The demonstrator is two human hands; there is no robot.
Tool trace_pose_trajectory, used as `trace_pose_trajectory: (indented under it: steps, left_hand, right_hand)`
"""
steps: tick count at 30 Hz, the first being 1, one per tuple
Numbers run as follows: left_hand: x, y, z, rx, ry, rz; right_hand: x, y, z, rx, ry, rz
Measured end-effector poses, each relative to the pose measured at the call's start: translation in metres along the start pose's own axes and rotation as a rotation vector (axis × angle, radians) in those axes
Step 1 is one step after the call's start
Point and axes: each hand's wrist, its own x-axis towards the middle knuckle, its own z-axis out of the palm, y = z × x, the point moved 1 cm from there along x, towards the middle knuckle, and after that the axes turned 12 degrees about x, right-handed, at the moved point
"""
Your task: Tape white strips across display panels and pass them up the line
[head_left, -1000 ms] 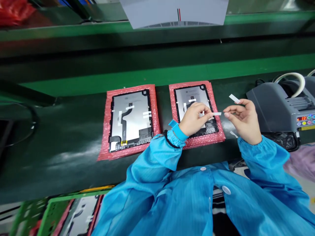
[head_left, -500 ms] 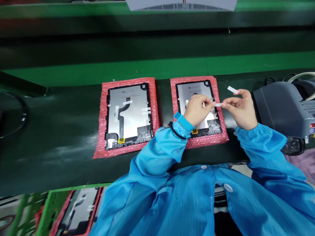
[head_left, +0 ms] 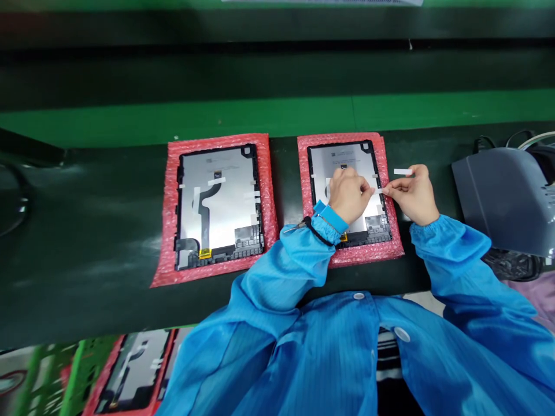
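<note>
Two tablet back panels lie on red bubble-wrap sheets on the dark belt. My left hand (head_left: 349, 193) hovers over the right panel (head_left: 342, 159), fingers pinched on one end of a short white tape strip (head_left: 380, 190) at the panel's right edge. My right hand (head_left: 411, 193) pinches the strip's other end, and a second white tape strip (head_left: 403, 171) sticks out from its raised finger. The left panel (head_left: 219, 208) has several tape strips stuck on it and lies untouched.
A grey tape dispenser (head_left: 505, 196) stands at the right edge with cables behind it. A green rail (head_left: 217, 118) runs across behind the belt. At the lower left a green crate (head_left: 78, 375) holds another panel on red wrap.
Both hands have come together and lowered toward the right panel's right edge; the strip first held only by my left hand is now pinched by both. The view has shifted down.
</note>
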Motion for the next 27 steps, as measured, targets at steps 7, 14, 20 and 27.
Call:
trace_pose_trajectory:
  steps: [7,14,20,27]
  left_hand:
    - [0.0,0.002,-0.002,0.028,-0.046,-0.018]
    - [-0.001,0.004,-0.003,0.05,-0.073,-0.033]
    - [0.002,0.004,-0.001,0.047,-0.065,-0.029]
    - [-0.001,0.001,-0.006,0.082,-0.037,-0.064]
  right_hand:
    - [0.001,-0.002,0.001,-0.035,-0.019,0.02]
    - [0.005,-0.007,-0.002,-0.118,-0.064,0.013]
    - [0.022,-0.009,-0.004,-0.175,-0.124,0.164]
    - [0.029,0.003,-0.014,-0.017,-0.143,0.224]
